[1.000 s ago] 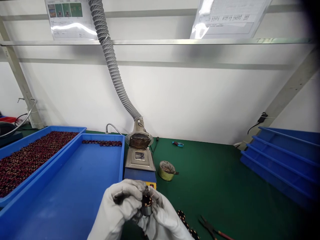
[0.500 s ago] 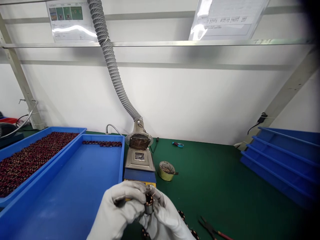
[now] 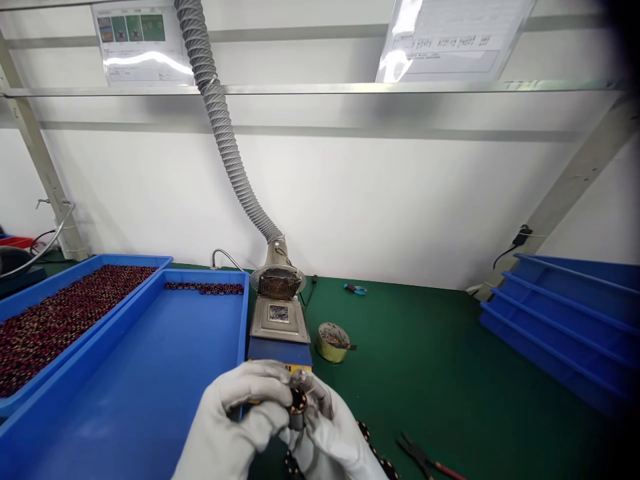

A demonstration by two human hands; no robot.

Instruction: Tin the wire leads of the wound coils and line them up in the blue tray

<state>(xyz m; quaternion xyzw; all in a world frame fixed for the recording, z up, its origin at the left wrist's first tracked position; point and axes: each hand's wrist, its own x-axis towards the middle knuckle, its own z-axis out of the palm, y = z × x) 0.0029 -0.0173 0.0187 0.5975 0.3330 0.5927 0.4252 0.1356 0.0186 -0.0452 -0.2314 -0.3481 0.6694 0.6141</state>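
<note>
In front of me a small motor stator (image 3: 297, 410) with a grey side and copper-coloured spots round its dark top is held between both hands. My left hand (image 3: 245, 407), in a white glove, pinches it from the left with thumb and fingers. On the other side my right hand (image 3: 325, 420), also gloved, has its greyed fingertips closed on the stator's upper edge. The fingers partly cover it. Below and right of the hands lie more dark parts with copper spots (image 3: 385, 463), partly hidden by the gloves. Pliers (image 3: 423, 457) with red handles rest on the green table.
Behind the hands stands a metal-topped solder pot (image 3: 280, 327) under a fume hose (image 3: 225, 133). A round tin (image 3: 333, 343) is beside it. At left are a blue tray (image 3: 150, 373) and a tray of dark red parts (image 3: 65, 320); stacked blue trays (image 3: 560, 327) stand right.
Both hands stay at the same place with the stator between them. The fingers have shifted slightly round it, and the stator's top is tilted a little differently.
</note>
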